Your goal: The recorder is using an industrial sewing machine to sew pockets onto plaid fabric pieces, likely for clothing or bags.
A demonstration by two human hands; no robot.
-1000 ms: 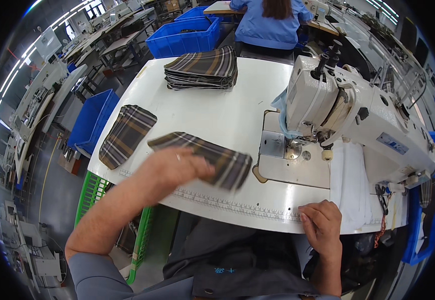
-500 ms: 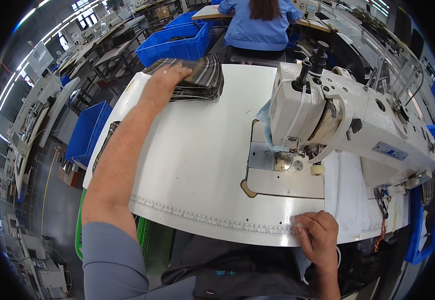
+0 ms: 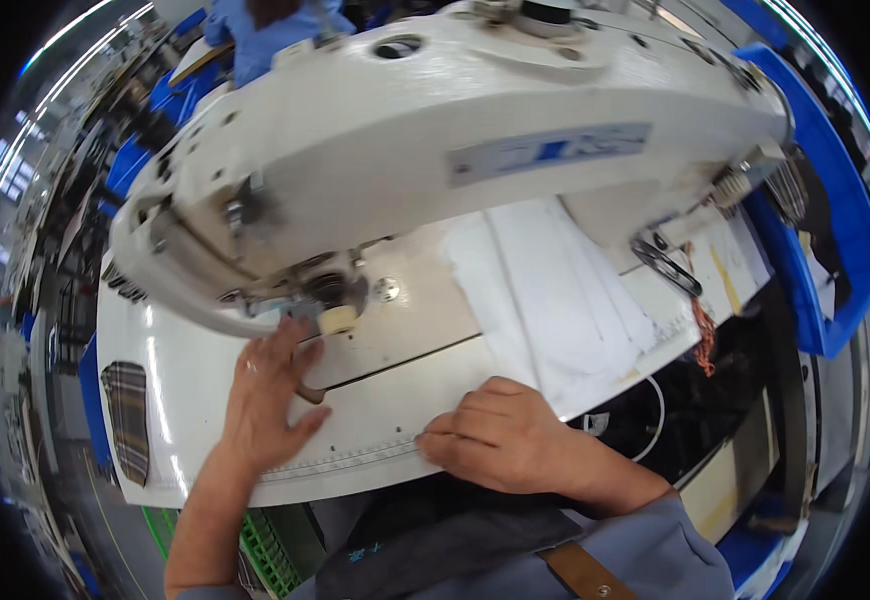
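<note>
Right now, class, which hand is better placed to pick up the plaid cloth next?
Probably the left hand: its fingers are spread and it is nearer the plaid cloth. The right hand is curled at the front of the table, farther away.

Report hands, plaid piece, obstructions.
Left hand open at machine; right hand curled at table edge. Plaid piece untouched at far left. Machine hides part of table.

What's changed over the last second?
The left hand let go of the plaid piece it carried and moved rightward, to the needle end of the sewing machine; the view swung right too. Unchanged: right hand at the printed ruler, another plaid piece on the table's left, white fabric by the machine.
</note>
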